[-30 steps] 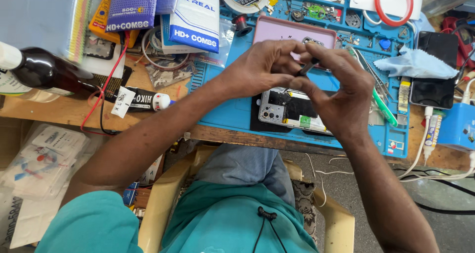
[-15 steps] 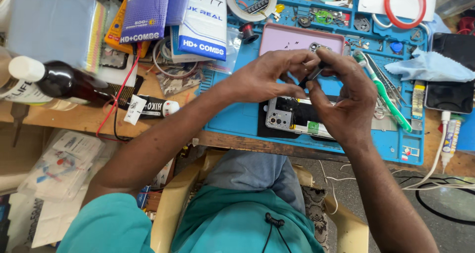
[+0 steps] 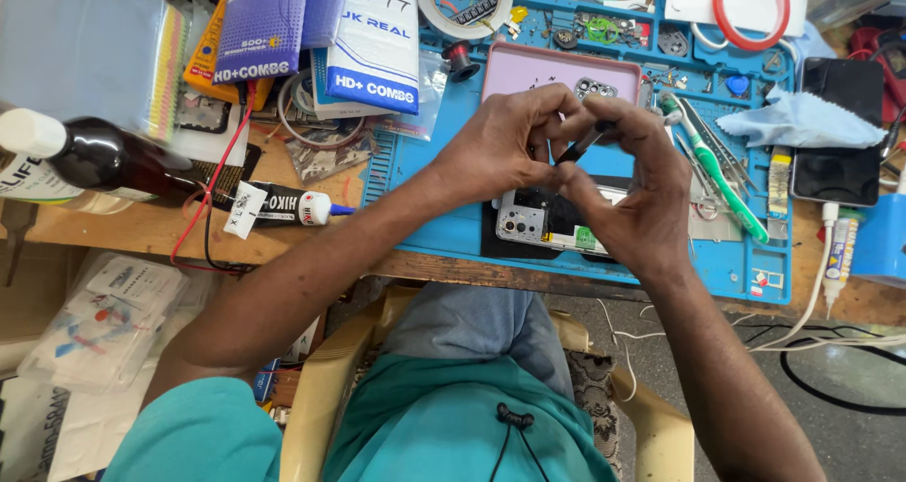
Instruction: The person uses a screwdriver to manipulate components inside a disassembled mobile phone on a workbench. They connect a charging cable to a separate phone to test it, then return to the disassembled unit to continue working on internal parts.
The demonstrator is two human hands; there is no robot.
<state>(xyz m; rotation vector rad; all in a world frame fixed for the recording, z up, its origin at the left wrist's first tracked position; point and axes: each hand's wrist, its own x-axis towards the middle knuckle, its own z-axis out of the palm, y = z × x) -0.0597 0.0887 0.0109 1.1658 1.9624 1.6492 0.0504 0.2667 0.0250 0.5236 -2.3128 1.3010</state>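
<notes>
Both hands meet above the opened phone point(image 3: 552, 223), which lies on the blue work mat point(image 3: 425, 190) with its long axis running left to right along the mat's near edge, its camera end toward the left. The left hand point(image 3: 500, 147) and the right hand point(image 3: 642, 199) together pinch a thin dark tool point(image 3: 583, 144), slanted from lower left up to upper right above the phone; the left grip is narrow, thumb and fingertips closed on the tool's lower end, and the right grip is curled shut around its upper part.

Against the earlier frames the hands hold the same joined pose over the phone, and the whole scene sits a little lower and more to the right in view as the head has shifted.

Beyond the phone lies a pink tray point(image 3: 528, 72), just behind the hands. Right of the phone a green-handled tool point(image 3: 722, 175) lies diagonally, with a light blue cloth point(image 3: 802, 124) and a dark phone point(image 3: 835, 138) farther right. Left of the mat, on the wooden tabletop point(image 3: 113, 227), lie a glue tube point(image 3: 283, 206) and a dark bottle point(image 3: 104, 157). Open mat shows left of the phone; its near side meets the mat edge
</notes>
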